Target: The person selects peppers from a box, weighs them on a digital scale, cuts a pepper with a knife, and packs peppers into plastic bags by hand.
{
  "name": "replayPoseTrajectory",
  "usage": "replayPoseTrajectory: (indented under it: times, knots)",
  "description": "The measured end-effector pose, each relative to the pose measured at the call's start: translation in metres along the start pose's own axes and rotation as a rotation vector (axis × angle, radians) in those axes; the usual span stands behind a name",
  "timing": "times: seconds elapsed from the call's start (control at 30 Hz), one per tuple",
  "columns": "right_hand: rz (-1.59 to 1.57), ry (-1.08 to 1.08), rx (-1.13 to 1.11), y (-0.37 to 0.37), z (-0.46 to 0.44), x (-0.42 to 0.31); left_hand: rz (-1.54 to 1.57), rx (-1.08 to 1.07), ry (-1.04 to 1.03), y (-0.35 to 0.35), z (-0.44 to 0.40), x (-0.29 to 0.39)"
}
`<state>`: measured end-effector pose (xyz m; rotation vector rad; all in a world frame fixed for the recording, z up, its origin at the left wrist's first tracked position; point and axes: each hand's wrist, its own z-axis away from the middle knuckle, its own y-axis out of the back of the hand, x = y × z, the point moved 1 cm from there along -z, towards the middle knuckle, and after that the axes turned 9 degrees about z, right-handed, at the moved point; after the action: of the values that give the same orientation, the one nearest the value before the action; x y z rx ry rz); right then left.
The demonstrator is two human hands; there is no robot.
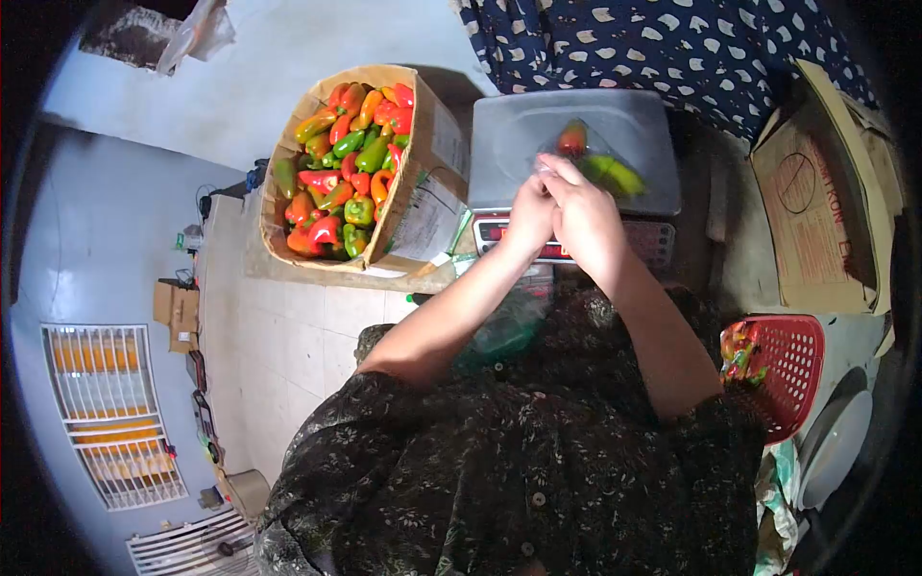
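Note:
My left hand (530,217) and my right hand (589,219) meet over the front of a digital scale's grey tray (499,144). Both are closed, fingers pinched together at the gathered mouth of a clear plastic bag (597,152). Inside the bag are a red-orange pepper (572,137) and a yellow-green pepper (615,175), slightly blurred. The bag seems to rest on the tray. Below the wrists, part of the scale's red-lit display (493,233) shows; my forearms hide some of it.
Left of the scale stands a cardboard box (434,182) full of red, orange and green peppers (346,168). An open carton (802,226) is at the right. Nearer me are a red basket (792,370) with bagged peppers and a pale round lid-like object (837,449). Dark patterned cloth (653,48) hangs behind.

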<state>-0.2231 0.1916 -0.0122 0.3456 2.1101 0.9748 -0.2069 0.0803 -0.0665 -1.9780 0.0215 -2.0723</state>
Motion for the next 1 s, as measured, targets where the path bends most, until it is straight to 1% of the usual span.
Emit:
replayPoseTrajectory:
  times: [0.1, 0.13, 0.23, 0.3, 0.43, 0.53, 0.63, 0.7, 0.77, 0.83, 0.9, 0.93, 1.0]
  knots:
    - [-0.025, 0.0, 0.041, -0.002, -0.001, 0.009, -0.404, 0.016, -0.071, -0.013, -0.014, 0.013]
    - [-0.04, 0.0, 0.056, -0.002, -0.001, 0.011, -0.433, 0.034, -0.336, -0.02, -0.016, 0.019]
    - [-0.088, -0.002, -0.011, 0.0, 0.002, 0.01, -0.306, 0.039, -0.396, -0.022, -0.032, 0.009]
    - [-0.096, -0.007, -0.024, 0.003, 0.001, 0.007, -0.414, 0.075, -0.416, -0.021, -0.033, 0.004]
    - [-0.114, -0.026, -0.016, 0.018, 0.0, -0.001, -0.566, 0.076, -0.477, -0.015, -0.026, 0.007]
    - [-0.141, 0.008, -0.023, 0.011, 0.002, 0.002, -0.594, 0.094, -0.5, -0.011, -0.024, 0.004]
    - [-0.099, -0.012, -0.073, 0.003, 0.005, 0.0, -0.778, 0.119, -0.545, -0.015, -0.022, 0.008]
    - [-0.075, 0.022, -0.07, 0.005, 0.006, -0.002, -1.017, 0.08, -0.65, -0.011, -0.023, 0.008]
    - [-0.072, 0.034, -0.07, 0.004, 0.006, -0.004, -1.224, 0.051, -0.697, -0.01, -0.023, 0.008]
    - [-0.089, 0.028, -0.078, 0.0, 0.007, -0.005, -1.395, 0.036, -0.685, -0.018, -0.021, 0.015]
    - [-0.099, 0.053, -0.053, 0.002, 0.007, -0.008, -1.385, -0.001, -0.527, -0.013, -0.043, -0.001]
    - [-0.103, 0.065, -0.041, 0.004, 0.006, -0.009, -1.377, -0.019, -0.448, -0.015, -0.049, -0.002]
    - [-0.063, 0.117, 0.029, 0.005, 0.005, -0.01, -1.176, -0.042, -0.27, -0.026, -0.051, 0.003]
